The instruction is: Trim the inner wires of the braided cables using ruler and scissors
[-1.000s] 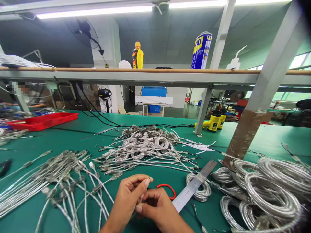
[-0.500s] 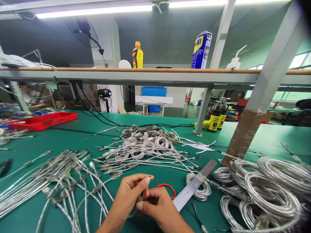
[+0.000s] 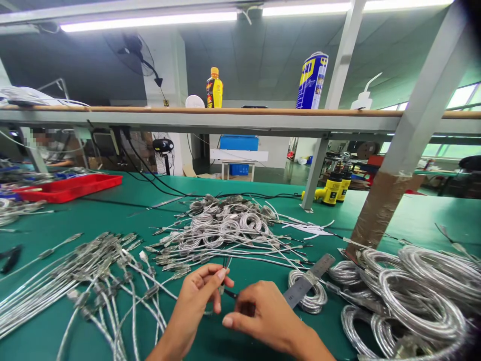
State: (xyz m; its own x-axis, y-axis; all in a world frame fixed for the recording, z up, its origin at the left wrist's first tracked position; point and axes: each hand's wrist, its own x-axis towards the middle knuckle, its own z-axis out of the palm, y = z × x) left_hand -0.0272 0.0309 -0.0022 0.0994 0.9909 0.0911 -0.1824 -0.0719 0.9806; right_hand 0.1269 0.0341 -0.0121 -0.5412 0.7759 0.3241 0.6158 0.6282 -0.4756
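Observation:
My left hand (image 3: 199, 298) pinches the end of a cable between thumb and forefinger. Thin dark wires (image 3: 226, 261) stick up past its fingertips. To its right, my right hand (image 3: 263, 308) is curled with the knuckles up and the thumb stretched toward the left hand. A slim dark piece (image 3: 230, 294) spans the gap between the two hands; its kind is unclear, and the right palm hides whatever is inside. A steel ruler (image 3: 310, 281) lies beyond the right hand, across a small coiled cable (image 3: 317, 300).
Clear-jacketed cables (image 3: 225, 225) are heaped mid-table. More cables with connectors (image 3: 101, 271) lie left, and large coils (image 3: 417, 296) right. A red tray (image 3: 71, 189), black-handled tool (image 3: 10, 258), yellow tools (image 3: 331, 188) and a taped post (image 3: 376, 210) stand around. Overhead runs a shelf (image 3: 195, 118).
My right hand has moved right, away from the left hand, and turned knuckles up. The red curved piece beside it is now out of sight. Dark wires now show above the left fingertips.

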